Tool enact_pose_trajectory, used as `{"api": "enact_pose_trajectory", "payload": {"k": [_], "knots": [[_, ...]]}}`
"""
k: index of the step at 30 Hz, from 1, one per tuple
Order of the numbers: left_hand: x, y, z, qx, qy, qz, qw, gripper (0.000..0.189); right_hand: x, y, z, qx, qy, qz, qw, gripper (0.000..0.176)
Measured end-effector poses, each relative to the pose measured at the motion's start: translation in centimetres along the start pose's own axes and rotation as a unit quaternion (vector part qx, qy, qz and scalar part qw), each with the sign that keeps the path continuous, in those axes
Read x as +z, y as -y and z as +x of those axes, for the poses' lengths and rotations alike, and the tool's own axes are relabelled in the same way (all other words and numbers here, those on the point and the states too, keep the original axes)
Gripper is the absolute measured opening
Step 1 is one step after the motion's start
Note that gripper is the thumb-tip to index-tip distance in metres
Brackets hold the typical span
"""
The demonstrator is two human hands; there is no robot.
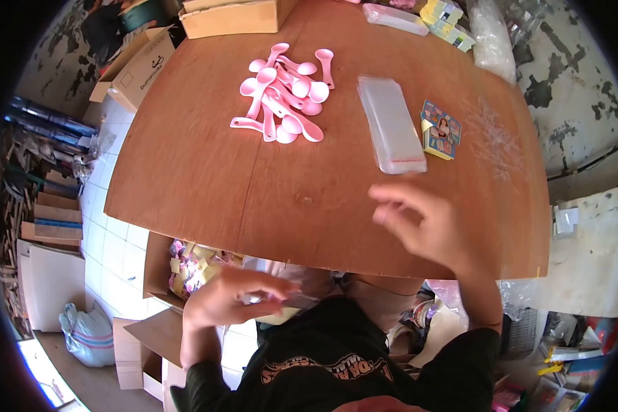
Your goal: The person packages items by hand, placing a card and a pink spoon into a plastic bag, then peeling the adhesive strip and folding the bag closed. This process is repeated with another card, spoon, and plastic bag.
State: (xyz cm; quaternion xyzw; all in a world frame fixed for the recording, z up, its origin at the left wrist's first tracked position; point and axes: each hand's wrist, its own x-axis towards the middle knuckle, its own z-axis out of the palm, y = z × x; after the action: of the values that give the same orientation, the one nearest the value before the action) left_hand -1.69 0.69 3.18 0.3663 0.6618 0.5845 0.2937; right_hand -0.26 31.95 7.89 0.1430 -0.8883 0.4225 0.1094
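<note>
My left hand [237,295] is below the table's front edge, above my lap, with its fingers closed and somewhat blurred. A clear plastic packet [303,296] shows faintly at its fingertips; its contents are hard to make out. Over the table's front part, my right hand [419,223] is raised, fingers bent and apart from the thumb, holding nothing. Beyond it lie a stack of clear plastic sleeves [391,127] and a small stack of printed cards [441,132]. A pile of pink plastic spoons [281,96] rests on the table's left half.
The brown wooden table [185,178] has a cardboard box [230,19] at its far edge. Thin clear strips [494,141] are scattered at right. Yellow card bundles [448,26] sit far right. Under the front edge, an open box [159,264] holds pink and yellow packets.
</note>
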Motion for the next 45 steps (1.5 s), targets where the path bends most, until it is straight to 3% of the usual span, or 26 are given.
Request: {"api": "enact_pose_trajectory", "payload": {"k": [1,2,4,5,7,8,9,12,14,17,19,21,22,24,27,31,33,34,35,36,37,39,40,43,44,45], "knots": [[-0.2,1.1,-1.5,-0.028,0.001,0.096,0.995,0.024,-0.7,-1.5,0.5,-0.014,-0.051,-0.093,0.994,0.017],[-0.2,2.2,-3.0,-0.133,-0.014,0.157,0.979,0.031,-1.9,-1.5,1.5,0.035,-0.055,-0.124,0.990,0.013],[-0.2,3.7,-4.9,-0.172,-0.031,0.321,0.931,0.043,-3.1,-4.5,2.8,0.049,-0.081,-0.138,0.986,0.011],[0.3,5.0,-6.4,-0.170,-0.027,0.323,0.931,0.043,-3.6,-5.9,3.3,0.046,-0.060,-0.170,0.983,0.010],[1.1,6.5,-8.1,-0.274,-0.031,0.370,0.887,0.055,-3.9,-7.4,4.2,0.041,-0.042,-0.202,0.978,0.012],[1.2,6.0,-7.8,-0.308,0.014,0.283,0.908,0.056,-3.9,-7.8,4.7,0.099,0.001,-0.213,0.972,0.013],[1.6,5.5,-6.9,-0.266,0.034,0.237,0.934,0.054,-3.8,-7.9,4.9,0.158,0.045,-0.223,0.961,0.014],[3.1,4.0,-3.4,-0.057,0.125,0.079,0.987,0.048,-3.7,-7.4,5.2,0.153,0.028,-0.251,0.956,0.013],[3.6,1.8,-0.2,0.092,0.162,0.022,0.982,0.042,-3.8,-8.5,5.1,0.128,0.018,-0.241,0.962,0.012],[3.9,-0.4,3.9,0.176,0.141,-0.057,0.973,0.033,-3.9,-8.1,4.9,0.114,-0.008,-0.211,0.971,0.011],[4.1,-1.1,6.0,0.132,0.088,-0.113,0.981,0.044,-4.1,-7.1,4.5,0.122,-0.026,-0.193,0.973,0.010],[5.9,-1.9,8.8,0.086,-0.041,-0.310,0.946,0.055,-4.2,-5.3,3.8,0.015,-0.041,-0.211,0.977,0.007],[6.2,-1.8,10.0,0.089,-0.041,-0.310,0.946,0.055,-3.8,-4.2,3.2,0.015,-0.040,-0.213,0.976,0.007],[6.7,-1.1,12.2,0.033,-0.123,-0.413,0.902,0.063,-2.6,-1.5,1.9,-0.086,-0.045,-0.183,0.978,0.007],[7.2,-0.8,13.6,-0.001,-0.106,-0.492,0.864,0.057,-1.1,1.9,-0.7,-0.120,0.011,-0.304,0.945,0.005],[7.8,-0.3,13.7,-0.028,-0.113,-0.558,0.821,0.039,-1.1,2.6,-1.5,-0.144,0.063,-0.264,0.952,0.008],[8.0,0.4,14.0,-0.001,-0.147,-0.598,0.788,0.032,-2.9,0.8,-0.9,-0.045,0.010,-0.107,0.993,0.009],[7.9,0.5,14.0,-0.001,-0.144,-0.598,0.788,0.032,-4.1,0.2,0.2,0.072,-0.045,-0.134,0.987,0.012],[7.7,0.6,13.8,0.007,-0.176,-0.596,0.783,0.031,-5.6,-1.3,1.6,0.067,-0.117,-0.222,0.966,0.016],[7.5,0.7,13.6,0.017,-0.207,-0.593,0.778,0.031,-7.1,-3.8,2.8,0.104,-0.138,-0.202,0.964,0.019],[7.2,0.1,13.5,0.028,-0.204,-0.603,0.771,0.031,-8.7,-8.0,3.6,0.068,-0.152,-0.248,0.955,0.025],[7.2,0.2,13.2,0.028,-0.213,-0.600,0.770,0.032,-11.7,-16.0,3.9,0.018,-0.144,-0.408,0.901,0.031],[7.1,0.3,13.1,0.026,-0.225,-0.598,0.769,0.032,-12.2,-17.7,3.9,0.014,-0.146,-0.411,0.900,0.031],[6.9,0.2,12.7,0.024,-0.229,-0.600,0.766,0.034,-12.4,-16.8,4.6,0.251,-0.004,-0.206,0.946,0.034],[6.8,0.2,12.6,0.019,-0.235,-0.600,0.765,0.035,-11.7,-16.1,4.4,0.249,-0.003,-0.207,0.946,0.034],[6.7,0.2,12.6,0.020,-0.237,-0.601,0.763,0.035,-11.1,-15.6,4.2,0.213,-0.078,-0.215,0.950,0.034]]}}
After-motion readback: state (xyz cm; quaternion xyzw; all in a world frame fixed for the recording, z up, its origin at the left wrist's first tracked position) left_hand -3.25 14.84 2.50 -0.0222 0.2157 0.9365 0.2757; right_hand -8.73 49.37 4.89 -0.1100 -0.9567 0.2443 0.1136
